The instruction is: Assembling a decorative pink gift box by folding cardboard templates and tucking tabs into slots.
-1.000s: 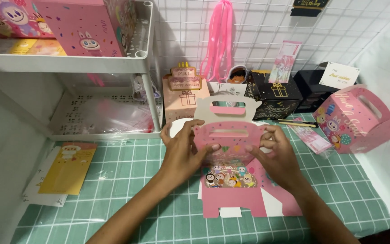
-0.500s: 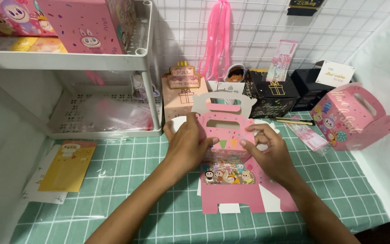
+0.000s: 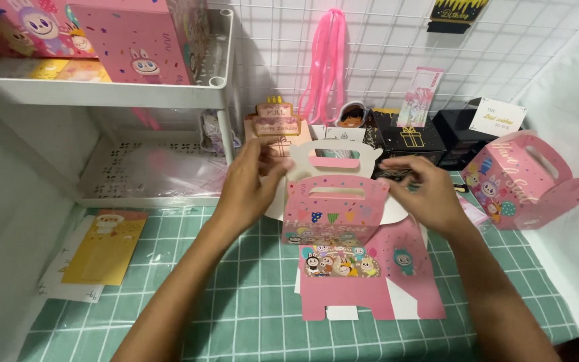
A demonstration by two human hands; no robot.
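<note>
On the green grid mat (image 3: 236, 302), dead centre of the view, a pink cardboard gift box (image 3: 343, 261) is only partly put together. Its far end stands up: 2 handle panels, a pink one in front and a white-backed one behind at 12 o'clock, rise side by side, not yet pressed flush. The near part lies flat toward 6 o'clock, side flaps and bottom tabs spread out and unlocked. So, by my reading, the handle end is being raised and matched, while the walls, base and closure are left to do.

At 10 o'clock of the box, the left hand (image 3: 249, 184) pinches the left edge of the handle panels, fingers closed on the card. At 2 o'clock, the right hand (image 3: 423, 194) rests on the right edge, fingers curled; whether it grips or merely steadies I cannot tell.

Printed on the box are cartoon animals, balloons and confetti, with a slot cut in each handle panel. A finished pink box (image 3: 524, 181) of the same kind stands at 3 o'clock, well apart. A yellow card sheet (image 3: 102, 248) lies at 9 o'clock.
</note>
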